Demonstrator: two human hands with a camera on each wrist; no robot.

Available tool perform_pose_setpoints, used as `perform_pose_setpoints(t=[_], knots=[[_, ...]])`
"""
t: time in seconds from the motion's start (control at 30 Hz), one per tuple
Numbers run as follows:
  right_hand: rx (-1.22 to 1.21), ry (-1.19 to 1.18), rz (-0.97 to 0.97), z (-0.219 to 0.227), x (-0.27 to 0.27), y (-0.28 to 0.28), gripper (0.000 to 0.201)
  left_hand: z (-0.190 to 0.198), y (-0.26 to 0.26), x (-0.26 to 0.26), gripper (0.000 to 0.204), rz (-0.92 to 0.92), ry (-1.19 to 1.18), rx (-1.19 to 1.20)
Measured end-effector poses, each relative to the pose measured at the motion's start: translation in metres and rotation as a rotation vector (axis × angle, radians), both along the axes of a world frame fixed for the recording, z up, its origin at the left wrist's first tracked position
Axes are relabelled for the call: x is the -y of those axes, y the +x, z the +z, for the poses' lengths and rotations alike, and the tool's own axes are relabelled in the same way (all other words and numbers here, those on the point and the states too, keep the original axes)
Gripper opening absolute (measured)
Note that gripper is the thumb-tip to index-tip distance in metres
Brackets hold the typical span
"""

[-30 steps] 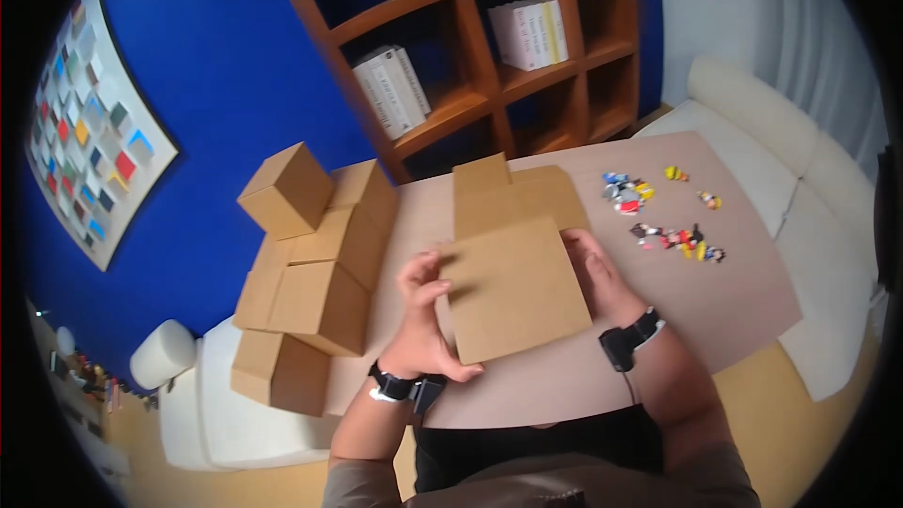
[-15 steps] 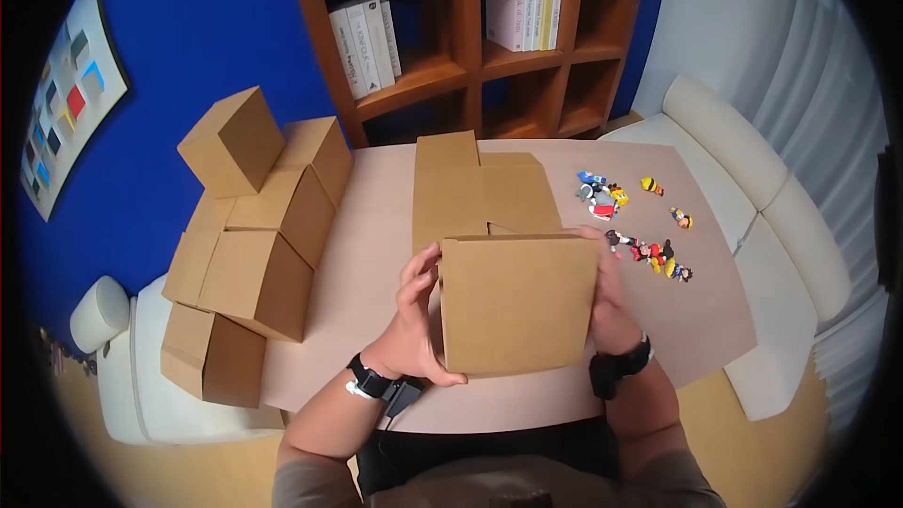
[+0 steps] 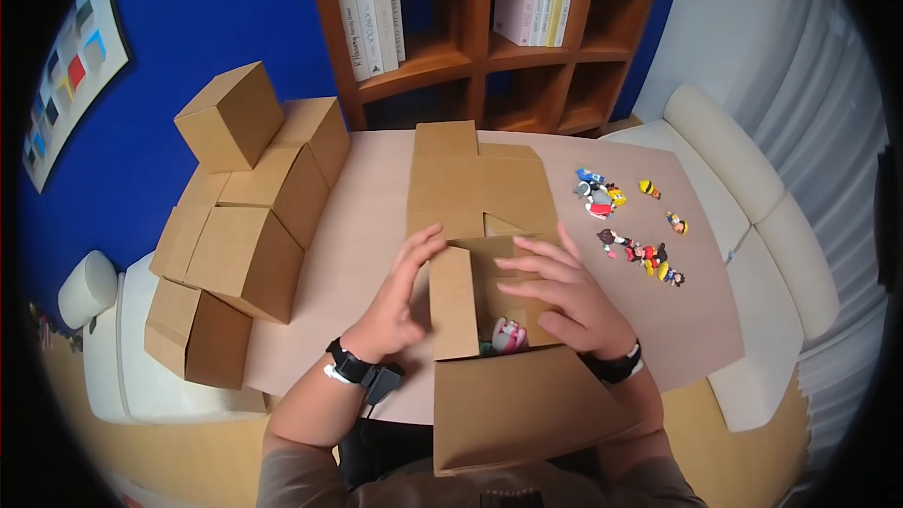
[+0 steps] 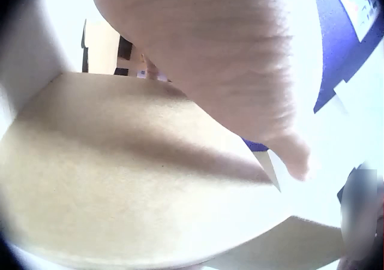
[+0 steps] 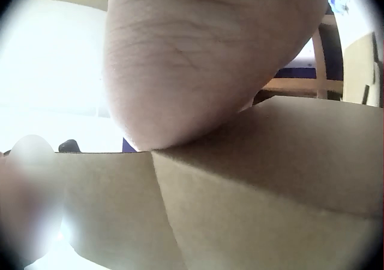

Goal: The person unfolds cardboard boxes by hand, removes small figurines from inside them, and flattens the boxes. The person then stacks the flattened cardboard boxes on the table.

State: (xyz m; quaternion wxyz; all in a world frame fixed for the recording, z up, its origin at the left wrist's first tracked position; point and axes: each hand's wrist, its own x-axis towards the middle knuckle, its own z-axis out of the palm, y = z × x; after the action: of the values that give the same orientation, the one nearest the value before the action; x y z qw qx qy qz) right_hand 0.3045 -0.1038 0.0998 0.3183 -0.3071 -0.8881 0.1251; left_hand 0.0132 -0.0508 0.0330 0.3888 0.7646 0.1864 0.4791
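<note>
Pressing one open box's (image 3: pixel 489 320) flaps, both hands, left (image 3: pixel 400 296) and right (image 3: pixel 564 296), flat-fingered, holding nothing; one figurine (image 3: pixel 508 336) inside.

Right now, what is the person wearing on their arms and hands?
Both hands are bare. The left hand has a black wrist strap with a white edge and a small black camera unit hanging beneath. The right hand has a similar black band. Grey-brown short sleeves cover the upper arms; forearms are bare.

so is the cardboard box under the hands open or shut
Open. The brown cardboard box has its near lid flap hanging toward the person and a side flap up, so a pink-and-white toy shows inside.
</note>
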Motion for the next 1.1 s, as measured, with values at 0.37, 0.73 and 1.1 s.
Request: perform_pose_setpoints(t=[0.37,0.73,1.1], knots=[[-0.363,0.216,0.072,-0.035,0.010,-0.017,0.058,-0.014,-0.016,-0.013,0.069,-0.091,-0.010,0.021],[-0.264,0.684,0.245,-0.043,0.029,-0.029,0.054,-0.028,-0.034,-0.038,0.062,-0.183,-0.326,0.585],[-0.036,0.675,0.051,-0.039,0.021,-0.033,0.012,-0.022,-0.034,-0.030,0.061,-0.182,-0.337,0.451]])
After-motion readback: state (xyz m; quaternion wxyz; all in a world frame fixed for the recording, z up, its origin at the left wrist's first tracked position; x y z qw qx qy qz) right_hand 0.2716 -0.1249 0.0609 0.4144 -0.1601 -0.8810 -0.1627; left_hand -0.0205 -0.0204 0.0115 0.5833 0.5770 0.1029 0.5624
